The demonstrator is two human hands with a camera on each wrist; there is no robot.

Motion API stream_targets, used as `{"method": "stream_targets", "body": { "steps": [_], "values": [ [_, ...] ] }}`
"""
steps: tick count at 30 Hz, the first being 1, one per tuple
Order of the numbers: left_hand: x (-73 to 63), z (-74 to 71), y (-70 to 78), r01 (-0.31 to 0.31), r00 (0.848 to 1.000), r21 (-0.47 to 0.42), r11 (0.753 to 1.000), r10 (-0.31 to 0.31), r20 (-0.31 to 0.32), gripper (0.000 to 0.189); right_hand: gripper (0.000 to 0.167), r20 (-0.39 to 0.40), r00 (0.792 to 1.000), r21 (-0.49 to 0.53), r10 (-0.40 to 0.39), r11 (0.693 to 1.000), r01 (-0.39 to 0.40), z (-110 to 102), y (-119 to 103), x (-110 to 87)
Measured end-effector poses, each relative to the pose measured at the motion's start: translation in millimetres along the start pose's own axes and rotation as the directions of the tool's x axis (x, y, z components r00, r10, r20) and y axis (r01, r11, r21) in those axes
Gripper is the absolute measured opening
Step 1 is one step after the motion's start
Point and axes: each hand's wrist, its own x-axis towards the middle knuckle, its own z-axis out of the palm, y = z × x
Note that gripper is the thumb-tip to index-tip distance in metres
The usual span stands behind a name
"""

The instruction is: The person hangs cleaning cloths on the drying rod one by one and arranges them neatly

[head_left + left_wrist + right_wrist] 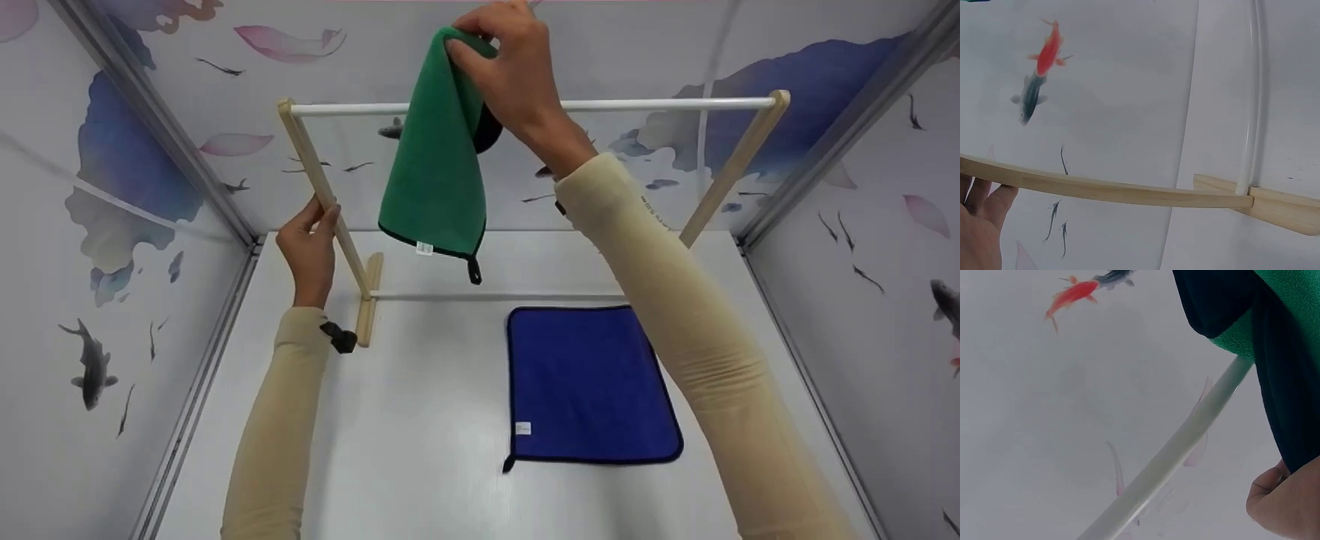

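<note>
A green towel [435,150] with dark edging, a white tag and a small hanging loop falls in folds across the rack's white top rail [667,104]. My right hand [517,67] pinches its upper edge above the rail. Green fabric [1297,309] and a dark part of the towel show in the right wrist view, where the rail passes out of sight behind it. Whether cloth and rail touch, I cannot tell. My left hand [309,244] grips the left wooden post [319,169] of the rack; the left wrist view shows fingers under that post [1100,188].
A blue towel [589,386] with black edging lies flat on the white surface [420,450], right of centre. Behind it runs the rack's lower rail [487,296]. The right post [731,172] stands beyond my right forearm. Printed wall panels [112,300] enclose the sides and back.
</note>
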Motion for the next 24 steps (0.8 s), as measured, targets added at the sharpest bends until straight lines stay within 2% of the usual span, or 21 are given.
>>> {"method": "stream_targets", "body": {
  "steps": [6, 11, 15, 19, 24],
  "values": [
    [-0.5, -0.8, -1.8, 0.027, 1.000, 0.011, 1.000, -0.027, -0.002, 0.038, 0.028, -0.007, 1.000, 0.020, 0.012, 1.000, -0.011, 6, -1, 2.7],
    [-0.6, 0.0, -2.0, 0.022, 1.000, 0.023, 1.000, -0.022, -0.005, 0.037, 0.028, -0.050, 0.999, 0.068, 0.009, 0.998, -0.006, 9, 0, 7.2],
    [0.2, 0.5, -3.2, 0.009, 1.000, 0.030, 1.000, -0.008, -0.018, 0.036, 0.038, -0.075, 0.997, 0.130, 0.016, 0.992, -0.006, 11, 1, 14.9],
    [0.3, 3.4, 5.9, 0.021, 0.999, 0.041, 0.999, -0.020, -0.030, 0.036, 0.055, -0.079, 0.996, 0.176, 0.048, 0.984, -0.034, 11, 5, 23.0],
    [-6.2, 5.4, 25.5, 0.048, 0.998, 0.033, 0.998, -0.048, -0.028, 0.037, 0.052, -0.090, 0.991, 0.171, 0.102, 0.982, -0.085, 8, 9, 29.2]
  ]
}}
